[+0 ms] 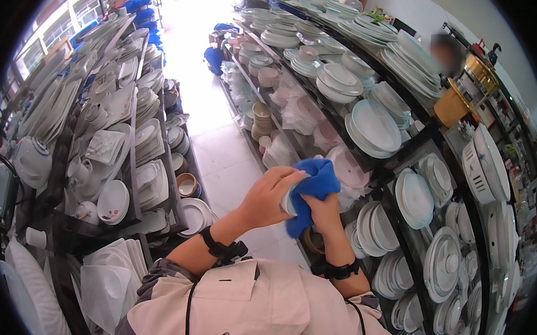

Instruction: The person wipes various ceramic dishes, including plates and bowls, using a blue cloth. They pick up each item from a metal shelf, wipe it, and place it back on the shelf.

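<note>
One blue cloth (315,190) — two hands (297,201), one dish (289,201)

Cream short-sleeved shirt (256,305) with grey plaid sleeve cuffs; black strap bands (223,248) on both wrists; thin black cords (188,310) down the chest.

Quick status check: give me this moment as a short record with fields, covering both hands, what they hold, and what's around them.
setting: narrow aisle between shelves of white crockery
left hand: closed around a small white dish, mostly hidden
right hand: presses a blue cloth against the dish
cloth: bunched, draped over the right hand's fingers
right shelves: stacked plates and bowls, some standing on edge
left shelves: cups, bowls, square dishes
wrists: a dark strap on each
other person: partly visible at upper right, behind the shelves
</note>
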Demonstrator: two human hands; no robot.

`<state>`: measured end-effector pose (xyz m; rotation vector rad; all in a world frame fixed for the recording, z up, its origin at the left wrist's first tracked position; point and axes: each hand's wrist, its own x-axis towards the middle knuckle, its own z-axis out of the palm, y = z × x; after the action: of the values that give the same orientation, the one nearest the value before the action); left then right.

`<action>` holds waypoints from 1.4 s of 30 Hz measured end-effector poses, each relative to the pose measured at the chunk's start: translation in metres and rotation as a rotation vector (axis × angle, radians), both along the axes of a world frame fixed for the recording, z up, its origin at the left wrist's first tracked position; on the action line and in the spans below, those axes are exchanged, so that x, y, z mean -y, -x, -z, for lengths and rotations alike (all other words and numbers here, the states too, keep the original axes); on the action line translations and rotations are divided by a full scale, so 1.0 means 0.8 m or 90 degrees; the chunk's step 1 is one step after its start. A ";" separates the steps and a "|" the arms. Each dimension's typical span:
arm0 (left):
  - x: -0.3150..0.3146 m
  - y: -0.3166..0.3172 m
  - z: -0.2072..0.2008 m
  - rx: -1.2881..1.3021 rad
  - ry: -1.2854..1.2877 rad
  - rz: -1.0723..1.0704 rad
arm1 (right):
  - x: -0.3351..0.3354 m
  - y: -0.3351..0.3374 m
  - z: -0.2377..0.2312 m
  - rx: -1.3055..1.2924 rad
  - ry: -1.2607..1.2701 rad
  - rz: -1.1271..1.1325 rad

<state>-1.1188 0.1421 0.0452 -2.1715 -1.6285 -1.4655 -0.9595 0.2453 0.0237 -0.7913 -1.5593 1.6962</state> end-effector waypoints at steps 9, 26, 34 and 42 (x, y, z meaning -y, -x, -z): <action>0.035 0.045 -0.018 0.070 0.132 0.064 | -0.004 0.052 0.001 0.106 -0.097 -0.137; 0.037 0.085 -0.009 -0.228 -0.095 -0.107 | 0.004 0.125 0.005 0.086 -0.472 -0.166; 0.031 0.078 -0.010 -0.048 -0.066 -0.080 | -0.001 0.079 0.031 -0.072 0.054 -0.196; -0.031 0.018 0.002 0.218 -0.179 0.156 | -0.016 0.005 0.039 -0.305 0.364 -0.186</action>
<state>-1.1336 0.1666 0.0438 -2.1058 -1.1599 -2.0882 -0.9637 0.2582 -0.0078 -0.3732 -0.8961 2.3831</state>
